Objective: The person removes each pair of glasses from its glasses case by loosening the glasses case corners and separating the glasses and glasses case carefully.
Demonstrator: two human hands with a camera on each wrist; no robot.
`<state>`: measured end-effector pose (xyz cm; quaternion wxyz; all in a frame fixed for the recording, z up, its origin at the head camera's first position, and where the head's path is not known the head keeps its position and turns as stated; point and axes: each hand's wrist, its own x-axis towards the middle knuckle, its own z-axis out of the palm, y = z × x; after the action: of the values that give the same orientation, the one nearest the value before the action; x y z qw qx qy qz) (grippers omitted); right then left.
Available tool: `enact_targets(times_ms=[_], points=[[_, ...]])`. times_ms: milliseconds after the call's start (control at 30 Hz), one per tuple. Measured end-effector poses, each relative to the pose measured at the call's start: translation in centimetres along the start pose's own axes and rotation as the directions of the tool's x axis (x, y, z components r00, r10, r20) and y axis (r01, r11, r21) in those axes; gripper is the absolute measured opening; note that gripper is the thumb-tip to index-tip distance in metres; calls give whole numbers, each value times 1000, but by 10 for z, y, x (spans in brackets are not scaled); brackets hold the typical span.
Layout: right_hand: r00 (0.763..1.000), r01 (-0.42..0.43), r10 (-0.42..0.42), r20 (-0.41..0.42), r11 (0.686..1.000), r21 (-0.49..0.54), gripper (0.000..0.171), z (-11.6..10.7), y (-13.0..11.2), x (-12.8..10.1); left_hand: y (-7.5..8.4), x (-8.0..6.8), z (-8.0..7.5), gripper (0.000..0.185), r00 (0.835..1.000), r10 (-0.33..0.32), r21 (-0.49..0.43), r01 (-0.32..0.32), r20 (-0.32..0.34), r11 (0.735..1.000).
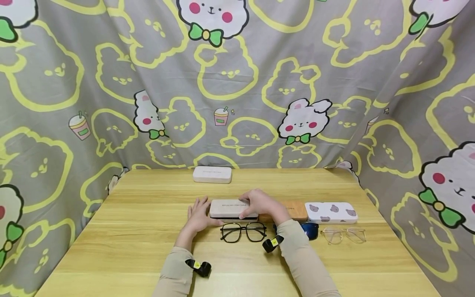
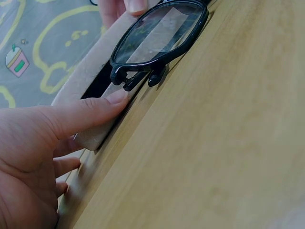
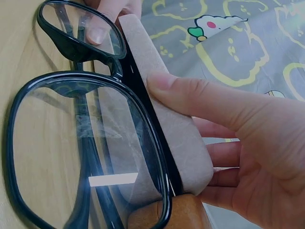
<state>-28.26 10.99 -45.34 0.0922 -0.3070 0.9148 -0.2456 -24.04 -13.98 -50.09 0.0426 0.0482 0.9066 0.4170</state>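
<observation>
Beige case (image 1: 233, 208) lay mid-table, just behind the black glasses (image 1: 243, 232), and I had both hands on it. My left hand (image 1: 199, 215) gripped its left end, thumb along the front edge by the seam. My right hand (image 1: 261, 203) lay curled over the top right, thumb (image 3: 190, 95) pressed on the lid's front edge. In the right wrist view a dark gap showed along the seam, so I judged the lid was just parting.

To do this well, I reckoned the left hand should pin the base flat while the right thumb lifted the lid evenly, so the case wouldn't slide forward onto the glasses, which sat almost against its front.

A brown case (image 1: 293, 209) touched the beige one's right end, with a bear-print case (image 1: 331, 212) beyond it. Clear glasses (image 1: 343, 235) and a dark blue item (image 1: 309, 230), partly hidden by my right sleeve, lay in front of those. A white case (image 1: 212, 174) sat at the table's (image 1: 130, 247) far edge.
</observation>
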Motion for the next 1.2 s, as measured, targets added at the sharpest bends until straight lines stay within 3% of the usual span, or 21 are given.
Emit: enact_targets(times_ms=[1200], points=[[999,-42,39,-33,995,-95,66,9,-9,0,-2,0,1,92,1000,-3,-2,3,-7,1000]])
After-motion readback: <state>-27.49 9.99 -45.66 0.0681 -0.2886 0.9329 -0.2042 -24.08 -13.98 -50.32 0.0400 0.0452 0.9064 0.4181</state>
